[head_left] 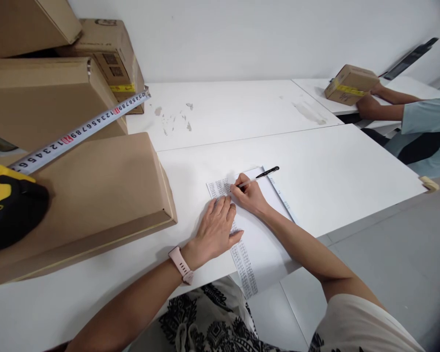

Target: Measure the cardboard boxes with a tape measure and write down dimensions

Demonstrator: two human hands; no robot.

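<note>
A printed sheet of paper with columns of small figures lies on the white table, its lower end hanging over the front edge. My left hand rests flat on the sheet, fingers stretched out, a pink watch on the wrist. My right hand is closed on a pen with a black cap end, its tip touching the top of the sheet's column.
A yellow-and-black tape measure sits on a flat cardboard box at the left, its blade stretched toward stacked cardboard boxes. At the far right another person's arms hold a small taped box on a second table.
</note>
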